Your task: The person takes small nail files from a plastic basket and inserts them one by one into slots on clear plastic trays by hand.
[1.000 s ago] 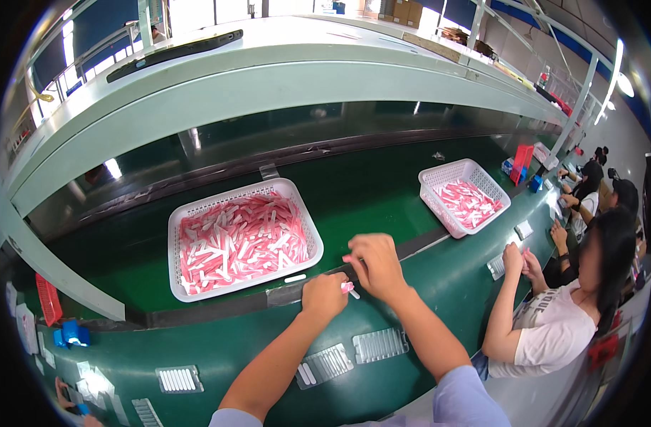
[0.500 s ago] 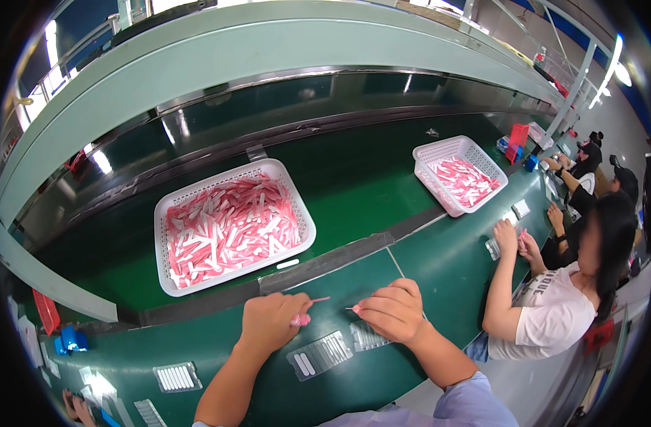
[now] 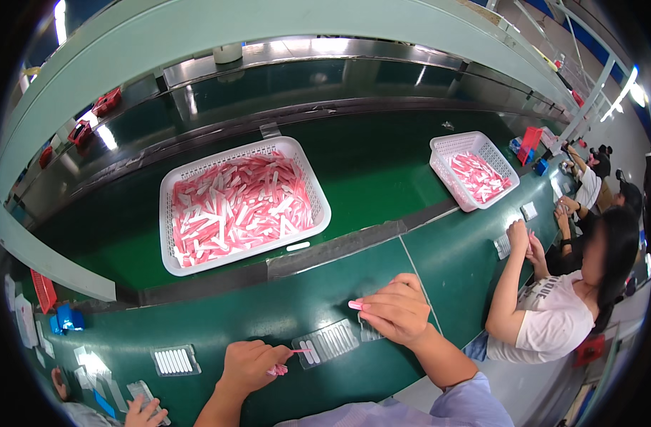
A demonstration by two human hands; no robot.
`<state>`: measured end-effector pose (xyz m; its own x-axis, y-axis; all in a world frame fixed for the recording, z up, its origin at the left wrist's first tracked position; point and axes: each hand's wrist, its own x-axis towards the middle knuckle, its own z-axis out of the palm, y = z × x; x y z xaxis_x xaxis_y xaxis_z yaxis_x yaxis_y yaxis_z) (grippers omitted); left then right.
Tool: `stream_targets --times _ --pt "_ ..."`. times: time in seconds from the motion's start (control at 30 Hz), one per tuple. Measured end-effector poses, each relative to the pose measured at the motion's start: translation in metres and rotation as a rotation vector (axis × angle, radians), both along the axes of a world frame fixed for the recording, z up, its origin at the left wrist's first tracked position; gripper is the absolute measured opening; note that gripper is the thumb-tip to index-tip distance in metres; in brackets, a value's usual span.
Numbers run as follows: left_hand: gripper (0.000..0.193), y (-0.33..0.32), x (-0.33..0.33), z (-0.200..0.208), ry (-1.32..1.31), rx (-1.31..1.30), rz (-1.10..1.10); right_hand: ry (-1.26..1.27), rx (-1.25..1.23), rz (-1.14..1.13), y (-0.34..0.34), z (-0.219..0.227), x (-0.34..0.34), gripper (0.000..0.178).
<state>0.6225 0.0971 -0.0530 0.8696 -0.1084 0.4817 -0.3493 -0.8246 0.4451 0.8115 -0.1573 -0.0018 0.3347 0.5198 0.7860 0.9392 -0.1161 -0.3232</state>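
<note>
My left hand (image 3: 251, 366) is closed round some small pink strips (image 3: 279, 370), with a thin pink strip (image 3: 302, 350) sticking out from its fingertips over the near tray. That clear plastic tray (image 3: 334, 340) lies on the green table and holds white strips (image 3: 308, 353) in its left slots. My right hand (image 3: 398, 309) pinches a short pink strip (image 3: 355, 304) between thumb and fingers, above and right of the tray. A second clear tray (image 3: 369, 331) is partly hidden beneath the right hand.
A large white basket (image 3: 165, 228) heaped with pink and white strips stands behind my hands. A smaller basket (image 3: 439, 160) stands far right. One loose white strip (image 3: 298, 246) lies by the ledge. A filled tray (image 3: 176, 361) lies left. A co-worker (image 3: 546, 292) sits at my right.
My left hand has moved left and down, bringing its thin strip over the near tray. The right hand stays nearly in place, its pink strip now showing more. The view has shifted slightly.
</note>
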Motion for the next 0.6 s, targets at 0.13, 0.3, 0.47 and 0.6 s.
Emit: stream_targets --times 0.13,0.3,0.47,0.6 --pt "0.016 0.004 -0.002 0.010 -0.090 0.093 -0.074 0.136 -0.033 0.018 0.001 -0.007 -0.006 0.017" --pt "0.021 0.004 -0.018 0.009 -0.467 0.224 -0.091 0.412 -0.047 0.116 0.003 -0.017 -0.035 0.012" --pt "0.013 0.006 -0.018 0.011 -0.458 0.234 -0.079 0.573 0.019 0.141 0.004 -0.036 -0.058 0.010" --pt "0.019 0.004 -0.013 0.017 -0.313 0.224 -0.104 0.573 -0.146 0.065 0.006 -0.039 -0.060 0.010"
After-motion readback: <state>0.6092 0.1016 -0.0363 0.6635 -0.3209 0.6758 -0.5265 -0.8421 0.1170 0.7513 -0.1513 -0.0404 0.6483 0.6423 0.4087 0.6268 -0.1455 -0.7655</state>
